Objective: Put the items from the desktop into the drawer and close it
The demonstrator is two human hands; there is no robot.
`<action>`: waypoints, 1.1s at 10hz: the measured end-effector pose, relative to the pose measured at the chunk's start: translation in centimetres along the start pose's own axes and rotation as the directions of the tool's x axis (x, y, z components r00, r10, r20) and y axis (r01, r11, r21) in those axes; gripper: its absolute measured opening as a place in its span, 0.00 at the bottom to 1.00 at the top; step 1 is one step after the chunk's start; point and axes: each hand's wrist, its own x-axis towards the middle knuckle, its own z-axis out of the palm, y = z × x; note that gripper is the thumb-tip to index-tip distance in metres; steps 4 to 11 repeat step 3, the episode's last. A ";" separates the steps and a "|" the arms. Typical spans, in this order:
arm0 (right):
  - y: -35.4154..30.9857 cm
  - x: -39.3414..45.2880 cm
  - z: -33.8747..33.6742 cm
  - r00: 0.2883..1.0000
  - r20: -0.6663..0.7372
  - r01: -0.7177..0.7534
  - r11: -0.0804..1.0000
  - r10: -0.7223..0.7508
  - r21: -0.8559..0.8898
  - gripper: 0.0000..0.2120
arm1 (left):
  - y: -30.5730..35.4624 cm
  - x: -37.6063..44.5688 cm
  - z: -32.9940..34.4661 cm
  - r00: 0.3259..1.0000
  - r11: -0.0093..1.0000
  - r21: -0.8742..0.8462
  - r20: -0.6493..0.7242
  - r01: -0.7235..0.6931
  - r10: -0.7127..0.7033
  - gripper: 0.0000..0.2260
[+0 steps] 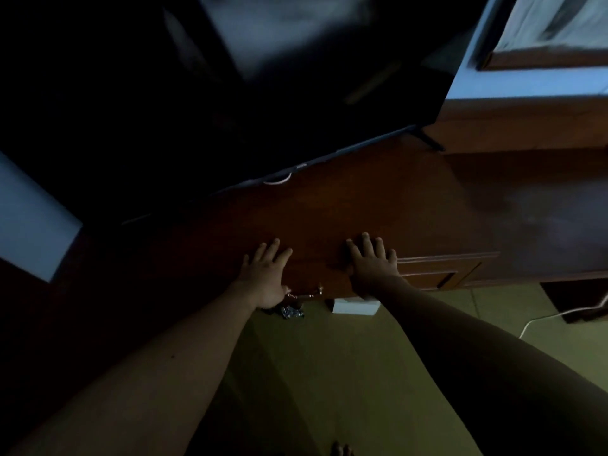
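Forearms: two bare forearms reach away from the camera over a pale green tiled floor toward a dark reddish-brown wooden desk.
Left hand: the left hand lies palm down on the desk's front edge, fingers straight and slightly spread, holding nothing — its heel sits right beside the copper-coloured metal drawer handle.
Right hand: the right hand is also flat and wide, fingers fanned on the desk top near the edge; whether the thumb hooks under the edge cannot be told.
Drawer: the drawer front is hidden under the desk's lip, only the handle showing; its long axis runs left to right along the desk edge, between the two hands. Whether the drawer is fully in cannot be told in this dim light.
Below the edge: a small cluster of shiny metal bits hangs or lies just under the handle, and a white box-like object sits just beside it, under the right wrist.
Behind: a large black flat screen stands on the desk — well apart from the hands.
Right side: a white cable trails across the floor.
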 end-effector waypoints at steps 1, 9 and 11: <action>-0.9 -0.9 -2.0 0.999 0.042 -0.014 0.999 0.013 0.040 0.39 | -0.8 -1.4 -1.8 0.998 0.998 -0.052 0.050 -0.024 0.026 0.33; -3.3 -2.1 -7.0 0.999 0.028 0.012 0.985 -0.017 0.169 0.23 | -2.7 -3.1 -6.7 1.000 0.984 -0.180 0.027 -0.003 0.008 0.28; -3.3 -2.1 -7.0 0.999 0.028 0.012 0.985 -0.017 0.169 0.23 | -2.7 -3.1 -6.7 1.000 0.984 -0.180 0.027 -0.003 0.008 0.28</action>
